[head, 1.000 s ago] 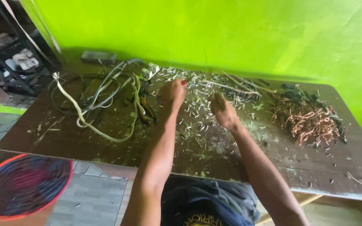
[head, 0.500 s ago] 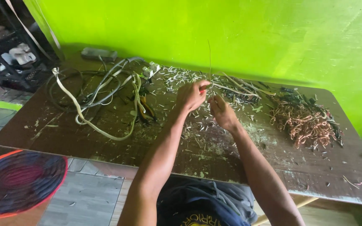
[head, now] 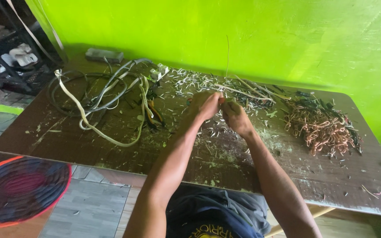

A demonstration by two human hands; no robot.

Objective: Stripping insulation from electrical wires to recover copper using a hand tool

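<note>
My left hand and right hand meet over the table, both pinching a thin wire that stands upright; copper pile lies right.

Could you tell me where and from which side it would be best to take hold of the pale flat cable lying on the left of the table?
Probably at the long bare loop of the pale flat cable that curves toward the table's front edge. Come from above and the near side: that stretch lies flat and apart from the tangle of grey cords, so a grip closes across its narrow width.

two hands, one table, one copper pile, perhaps five cables
</note>
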